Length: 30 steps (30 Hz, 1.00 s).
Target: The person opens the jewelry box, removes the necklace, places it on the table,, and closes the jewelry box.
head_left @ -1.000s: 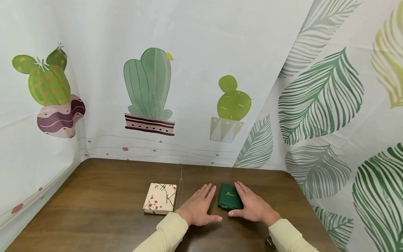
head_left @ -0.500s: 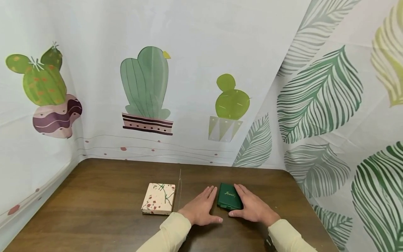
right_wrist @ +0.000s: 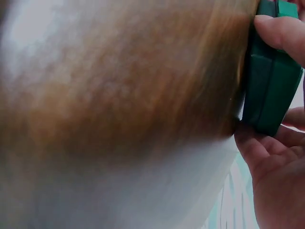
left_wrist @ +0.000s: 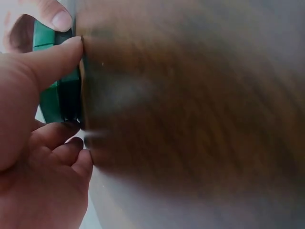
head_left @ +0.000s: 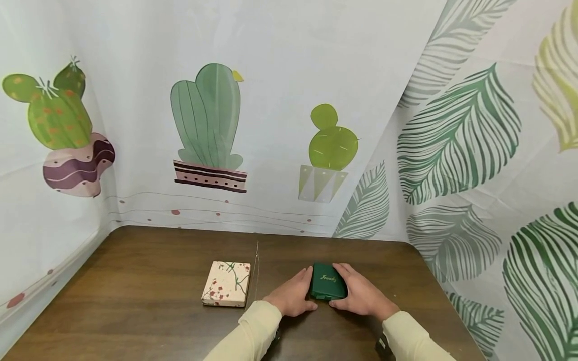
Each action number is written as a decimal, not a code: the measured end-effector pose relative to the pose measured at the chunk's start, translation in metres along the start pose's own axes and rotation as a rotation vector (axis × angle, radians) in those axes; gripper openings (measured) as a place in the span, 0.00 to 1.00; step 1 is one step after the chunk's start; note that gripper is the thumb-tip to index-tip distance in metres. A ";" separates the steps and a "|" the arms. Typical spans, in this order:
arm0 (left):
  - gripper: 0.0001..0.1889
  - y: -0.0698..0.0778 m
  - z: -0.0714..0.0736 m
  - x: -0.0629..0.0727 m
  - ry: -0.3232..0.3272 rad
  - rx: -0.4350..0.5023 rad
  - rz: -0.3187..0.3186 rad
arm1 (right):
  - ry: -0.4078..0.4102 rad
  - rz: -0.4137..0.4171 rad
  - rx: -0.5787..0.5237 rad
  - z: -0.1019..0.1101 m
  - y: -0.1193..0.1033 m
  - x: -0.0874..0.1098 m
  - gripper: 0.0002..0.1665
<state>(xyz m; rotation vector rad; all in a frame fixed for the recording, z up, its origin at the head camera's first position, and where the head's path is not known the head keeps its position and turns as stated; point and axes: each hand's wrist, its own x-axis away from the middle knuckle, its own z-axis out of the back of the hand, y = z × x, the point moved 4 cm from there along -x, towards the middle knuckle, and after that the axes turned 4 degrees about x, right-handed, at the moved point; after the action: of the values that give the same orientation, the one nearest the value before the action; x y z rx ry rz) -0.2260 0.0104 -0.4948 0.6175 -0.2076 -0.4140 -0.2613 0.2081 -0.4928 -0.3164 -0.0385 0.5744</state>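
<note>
A small dark green jewelry box (head_left: 328, 279) with gold lettering on its lid lies on the brown table, between my hands. My right hand (head_left: 363, 294) grips its right side, the thumb bent to the front edge and the fingers along the side. Against the left side is my left hand (head_left: 293, 295), fingers bent at the box and thumb by the front corner. In the left wrist view, the left thumb overlaps the green box (left_wrist: 52, 102), and curled fingers meet its end. The right wrist view has the right thumb on the box's edge (right_wrist: 271, 81) and fingers around its end.
Left of my hands sits a cream square box (head_left: 227, 284) with red flowers and green stems. A thin chain-like strand (head_left: 257, 271) lies beside it on the wood table (head_left: 149, 296). White curtains (head_left: 275, 50) printed with cacti and leaves hang behind and at both sides.
My left hand has moved right to the green jewelry box, its fingers drawing in from a spread pose. The right hand stays at the box. The head view has shifted slightly.
</note>
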 end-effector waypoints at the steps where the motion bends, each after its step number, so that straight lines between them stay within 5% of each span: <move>1: 0.50 0.000 0.000 0.000 0.007 0.006 -0.007 | 0.005 0.007 -0.004 0.000 0.000 0.000 0.60; 21: 0.52 -0.005 0.004 0.001 0.061 0.252 -0.097 | 0.040 0.099 -0.050 0.014 -0.014 0.007 0.57; 30: 0.50 -0.006 0.012 0.011 0.073 0.333 -0.085 | 0.029 0.102 -0.069 0.025 -0.024 0.009 0.57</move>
<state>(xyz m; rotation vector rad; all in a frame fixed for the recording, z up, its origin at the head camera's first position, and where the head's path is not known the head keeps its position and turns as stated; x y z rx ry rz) -0.2216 -0.0054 -0.4880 0.9697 -0.1818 -0.4421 -0.2442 0.2014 -0.4623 -0.3952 -0.0139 0.6706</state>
